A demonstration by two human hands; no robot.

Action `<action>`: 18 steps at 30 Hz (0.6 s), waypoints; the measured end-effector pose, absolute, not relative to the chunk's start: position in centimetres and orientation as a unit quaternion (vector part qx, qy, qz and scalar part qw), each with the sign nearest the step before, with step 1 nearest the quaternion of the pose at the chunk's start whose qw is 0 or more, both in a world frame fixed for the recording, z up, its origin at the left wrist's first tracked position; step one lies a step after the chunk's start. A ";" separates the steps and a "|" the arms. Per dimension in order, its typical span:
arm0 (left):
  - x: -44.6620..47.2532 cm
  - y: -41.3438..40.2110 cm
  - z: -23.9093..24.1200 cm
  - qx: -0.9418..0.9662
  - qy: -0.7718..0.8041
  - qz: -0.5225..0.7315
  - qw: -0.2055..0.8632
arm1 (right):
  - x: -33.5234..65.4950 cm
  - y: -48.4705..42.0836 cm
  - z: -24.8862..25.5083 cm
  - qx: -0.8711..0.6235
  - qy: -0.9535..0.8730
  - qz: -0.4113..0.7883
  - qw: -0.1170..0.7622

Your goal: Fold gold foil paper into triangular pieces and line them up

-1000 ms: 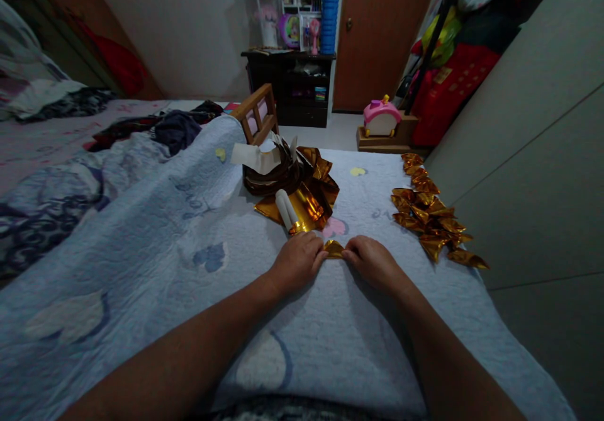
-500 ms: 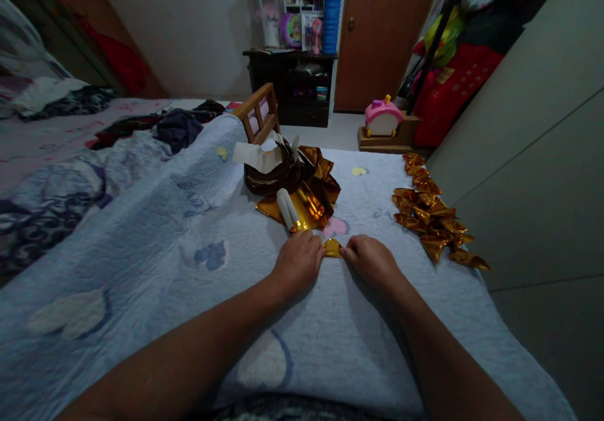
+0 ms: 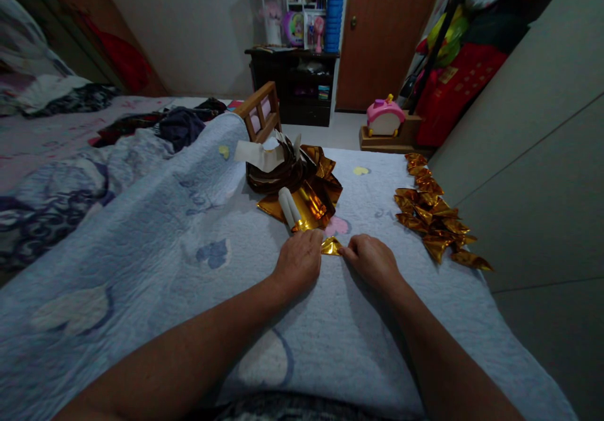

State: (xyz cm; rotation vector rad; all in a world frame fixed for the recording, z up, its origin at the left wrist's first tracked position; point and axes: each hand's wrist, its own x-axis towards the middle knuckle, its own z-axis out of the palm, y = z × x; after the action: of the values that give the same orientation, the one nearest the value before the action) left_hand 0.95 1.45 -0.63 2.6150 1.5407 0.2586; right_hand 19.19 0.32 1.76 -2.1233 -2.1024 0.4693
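Observation:
A small folded piece of gold foil paper (image 3: 331, 246) lies between my hands, just above the quilt. My left hand (image 3: 299, 257) is closed on its left end, with the fingertips partly hidden. On the other side, my right hand (image 3: 371, 258) pinches the right end between thumb and fingers. Right beyond my left hand are loose gold foil sheets (image 3: 314, 204) and a white rolled paper (image 3: 289, 206). Behind them sits a curled stack of dark-edged papers (image 3: 268, 172) with pale sheets sticking up.
Several folded gold foil pieces (image 3: 429, 213) lie in a heap along the bed's right edge. A light blue quilt (image 3: 212, 320) covers the bed. Past its far end stand a wooden bed rail (image 3: 259, 112), a dark cabinet (image 3: 290, 87) and a pink toy case (image 3: 384, 117).
The foil between my hands has gone from a rounded, smooth shape to a more creased, pointed one. Both hands stay in nearly the same place; the view has shifted slightly.

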 end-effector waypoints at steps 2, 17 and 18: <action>0.9 1.4 -0.5 0.865 0.491 0.093 0.034 | 19.2 0.3 1.5 -0.699 -0.696 0.150 0.060; 2.2 -0.9 -0.3 0.930 0.365 0.046 -0.033 | 18.3 -0.2 -1.2 -0.646 -0.749 0.025 0.148; 2.3 -1.1 -0.2 0.929 0.366 0.037 -0.040 | 18.2 -0.2 -1.2 -0.650 -0.746 0.025 0.143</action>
State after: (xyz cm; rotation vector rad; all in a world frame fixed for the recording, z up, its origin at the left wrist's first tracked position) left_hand 2.30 -1.15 -0.16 2.9943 1.1807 0.1208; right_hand 18.19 -0.24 -1.20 -1.8737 -2.1510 0.0734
